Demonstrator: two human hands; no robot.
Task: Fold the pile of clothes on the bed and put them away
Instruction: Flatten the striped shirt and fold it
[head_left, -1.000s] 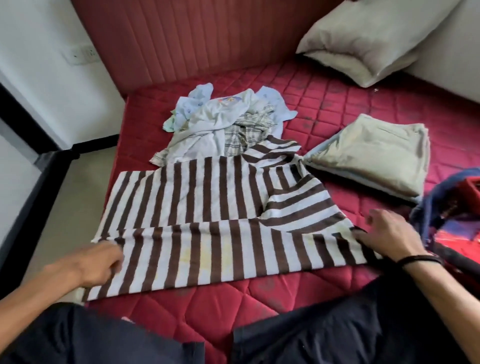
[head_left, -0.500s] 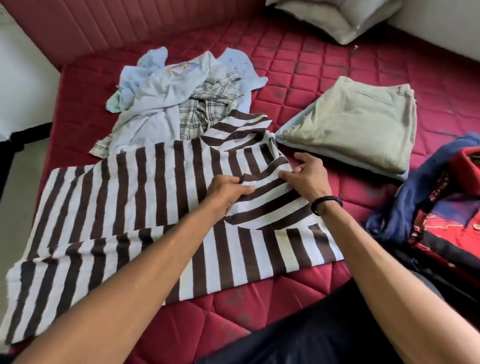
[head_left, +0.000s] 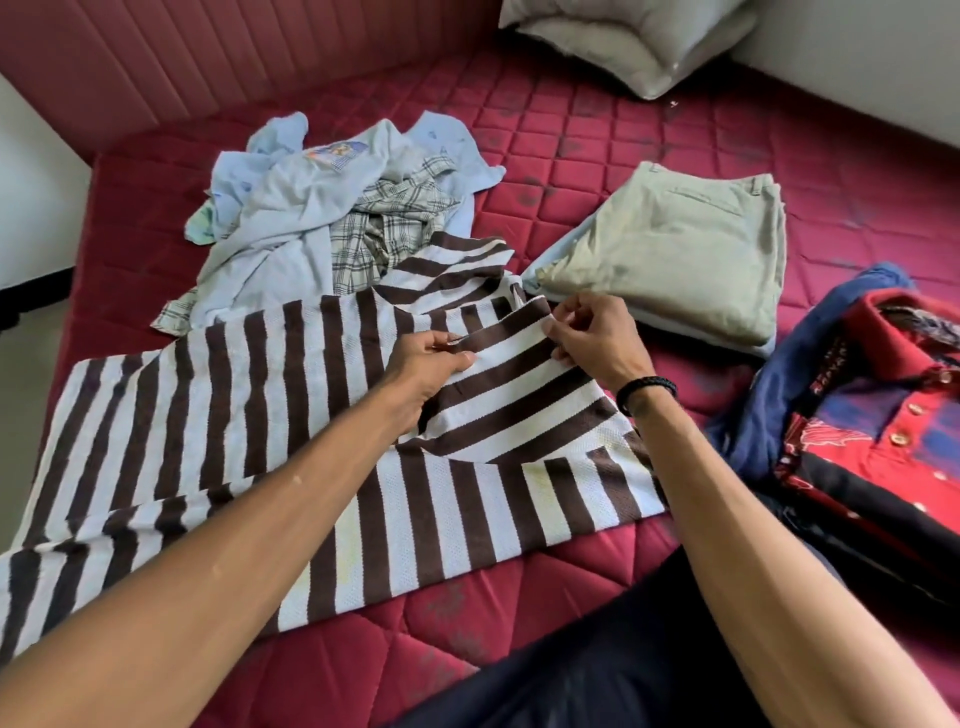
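Red quilted mattress (head_left: 597, 156) carries everything. Biggest item on it: brown-and-white striped knit shirt (head_left: 249, 415), spread flat front-centre, long near edge already folded over. W/in the last sec both hands left the shirt's outer ends and came in to the sleeve area at its upper right, so the step has gone from flattening the body to tucking the sleeve in.

Unfolded pile of pale blue and plaid clothes (head_left: 332, 218) sits behind the shirt, touching its far edge. Folded khaki trousers (head_left: 685, 244) lie to the right, just beside the sleeve. Red-and-navy patterned polo shirt (head_left: 872, 415) at far right edge. Grey pillow (head_left: 623, 41) at the head end.

Right hand (head_left: 597, 343) pinches the sleeve's top corner, fingers curled on fabric. Left hand (head_left: 431, 364) grips the same sleeve's edge nearer mid-shirt, also closed on cloth.

Est. progress: early-mid. One item done, one in hand, pile untouched, nothing put away yet.
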